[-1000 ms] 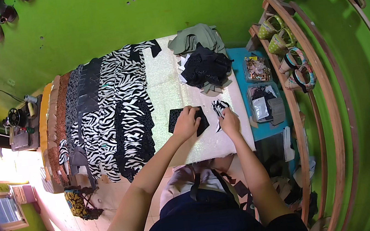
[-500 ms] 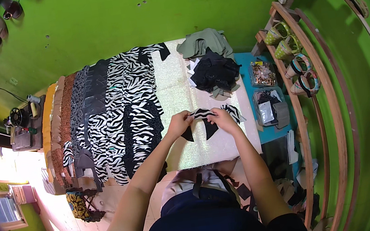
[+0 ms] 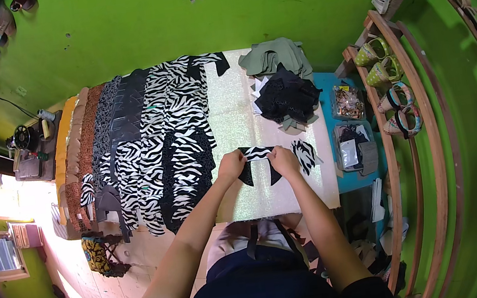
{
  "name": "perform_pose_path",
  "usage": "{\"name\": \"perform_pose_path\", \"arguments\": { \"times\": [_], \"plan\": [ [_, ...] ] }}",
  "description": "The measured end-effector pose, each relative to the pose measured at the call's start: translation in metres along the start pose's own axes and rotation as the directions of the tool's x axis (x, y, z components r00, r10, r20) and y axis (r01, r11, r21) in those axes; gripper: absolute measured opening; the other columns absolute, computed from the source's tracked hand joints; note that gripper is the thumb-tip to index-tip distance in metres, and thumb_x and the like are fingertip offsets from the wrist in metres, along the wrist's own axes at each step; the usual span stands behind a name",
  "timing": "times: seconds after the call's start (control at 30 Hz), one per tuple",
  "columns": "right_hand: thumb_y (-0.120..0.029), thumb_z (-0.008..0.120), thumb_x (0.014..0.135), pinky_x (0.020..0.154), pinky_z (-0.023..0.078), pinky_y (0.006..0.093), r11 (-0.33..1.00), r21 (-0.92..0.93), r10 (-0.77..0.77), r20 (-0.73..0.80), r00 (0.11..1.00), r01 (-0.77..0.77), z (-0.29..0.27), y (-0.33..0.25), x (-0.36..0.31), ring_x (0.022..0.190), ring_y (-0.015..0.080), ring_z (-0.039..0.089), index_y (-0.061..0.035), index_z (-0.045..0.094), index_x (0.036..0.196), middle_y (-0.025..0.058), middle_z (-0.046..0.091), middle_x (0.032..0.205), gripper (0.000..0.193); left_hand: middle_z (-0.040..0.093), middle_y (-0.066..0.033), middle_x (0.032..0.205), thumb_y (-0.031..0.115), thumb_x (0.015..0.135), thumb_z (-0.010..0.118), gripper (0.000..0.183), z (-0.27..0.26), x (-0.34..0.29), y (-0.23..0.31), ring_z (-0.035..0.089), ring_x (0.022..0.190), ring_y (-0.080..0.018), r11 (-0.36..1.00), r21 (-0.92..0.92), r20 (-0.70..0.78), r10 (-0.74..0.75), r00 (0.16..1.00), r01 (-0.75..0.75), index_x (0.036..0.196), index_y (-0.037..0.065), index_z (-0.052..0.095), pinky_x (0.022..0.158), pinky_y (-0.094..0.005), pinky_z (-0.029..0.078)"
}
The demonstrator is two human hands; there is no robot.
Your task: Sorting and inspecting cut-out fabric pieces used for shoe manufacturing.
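Between my two hands is a U-shaped cut piece of zebra-print material point(image 3: 257, 154), its two dark ends hanging toward me over the pale table covering. My left hand point(image 3: 232, 165) pinches its left corner. The right corner is pinched in my right hand point(image 3: 283, 159), and the striped middle is stretched nearly straight. A few zebra-print pieces point(image 3: 305, 156) lie just right of that hand. To the left, overlapping rows of zebra-print pieces point(image 3: 184, 117) cover the table.
Beyond my hands are a heap of black pieces point(image 3: 287, 96) and a grey-green stack point(image 3: 275, 58). Clear plastic boxes point(image 3: 347, 103) stand on a blue surface at right. A wooden rack point(image 3: 434, 149) holds small shoes. A sewing machine point(image 3: 26, 142) sits far left.
The zebra-print piece has gone from bowed upward to flatter and straighter between my hands. My whole view has shifted slightly, so the table appears further right.
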State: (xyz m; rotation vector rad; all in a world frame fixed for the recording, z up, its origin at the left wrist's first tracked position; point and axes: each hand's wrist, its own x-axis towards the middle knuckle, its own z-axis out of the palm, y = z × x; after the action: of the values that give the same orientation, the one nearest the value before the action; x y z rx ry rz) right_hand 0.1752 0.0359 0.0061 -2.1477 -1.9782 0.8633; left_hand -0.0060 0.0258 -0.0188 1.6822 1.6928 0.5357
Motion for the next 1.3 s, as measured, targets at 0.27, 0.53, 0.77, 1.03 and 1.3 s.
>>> {"name": "perform_pose_path", "arguments": {
  "times": [0.27, 0.53, 0.77, 1.03, 1.3],
  "plan": [
    [-0.029, 0.068, 0.073, 0.076, 0.047, 0.0396, 0.985, -0.145, -0.121, -0.178, 0.976, 0.096, -0.012, 0.005, 0.002, 0.096, 0.0301, 0.054, -0.0052, 0.053, 0.099, 0.0137, 0.056, 0.100, 0.038, 0.059, -0.0138, 0.091, 0.020, 0.072, 0.066, 0.031, 0.002, -0.005, 0.021, 0.058, 0.083, -0.0305, 0.967, 0.228, -0.068, -0.101, 0.993, 0.114, 0.097, 0.006, 0.054, 0.072, -0.0381, 0.047],
    [-0.027, 0.068, 0.073, 0.088, 0.040, 0.0385, 0.968, -0.178, -0.181, -0.016, 0.983, 0.175, -0.020, -0.001, -0.001, 0.106, 0.0259, 0.046, -0.0069, 0.058, 0.102, 0.0081, 0.051, 0.108, 0.036, 0.050, -0.0073, 0.108, 0.013, 0.067, 0.068, 0.058, 0.000, -0.002, 0.022, 0.053, 0.096, -0.0283, 0.911, 0.387, -0.015, 0.157, 0.987, -0.139, 0.118, 0.017, 0.043, 0.079, -0.0399, 0.044],
    [-0.023, 0.064, 0.076, 0.082, 0.043, 0.0371, 0.919, -0.218, -0.347, -0.055, 0.936, 0.328, -0.010, 0.005, 0.005, 0.092, 0.0285, 0.055, -0.0024, 0.058, 0.091, 0.0134, 0.059, 0.091, 0.026, 0.058, -0.0074, 0.096, 0.018, 0.070, 0.064, 0.037, 0.000, 0.006, 0.023, 0.052, 0.095, -0.0277, 0.901, 0.434, 0.002, 0.028, 1.000, -0.026, 0.106, 0.014, 0.054, 0.080, -0.0407, 0.041],
    [-0.018, 0.058, 0.080, 0.073, 0.044, 0.0411, 0.922, -0.076, -0.386, -0.077, 0.919, 0.380, -0.013, 0.000, 0.016, 0.085, 0.0326, 0.056, -0.0023, 0.052, 0.088, 0.0147, 0.058, 0.087, 0.019, 0.059, -0.0169, 0.083, 0.016, 0.075, 0.062, 0.020, -0.014, 0.002, 0.023, 0.058, 0.080, -0.0320, 0.998, 0.056, -0.104, 0.006, 0.995, 0.000, 0.091, 0.004, 0.060, 0.071, -0.0385, 0.046],
    [-0.004, 0.059, 0.077, 0.070, 0.044, 0.0416, 0.825, 0.273, -0.420, -0.288, 0.861, 0.494, -0.017, -0.081, 0.117, 0.084, 0.0384, 0.055, -0.0013, 0.050, 0.093, 0.0192, 0.058, 0.087, 0.019, 0.059, -0.0158, 0.068, 0.023, 0.075, 0.068, 0.031, -0.098, 0.096, -0.017, 0.059, 0.061, -0.0243, 0.990, -0.099, -0.248, -0.126, 0.961, 0.105, 0.086, -0.002, 0.055, 0.056, -0.0337, 0.045]
  ]
}}
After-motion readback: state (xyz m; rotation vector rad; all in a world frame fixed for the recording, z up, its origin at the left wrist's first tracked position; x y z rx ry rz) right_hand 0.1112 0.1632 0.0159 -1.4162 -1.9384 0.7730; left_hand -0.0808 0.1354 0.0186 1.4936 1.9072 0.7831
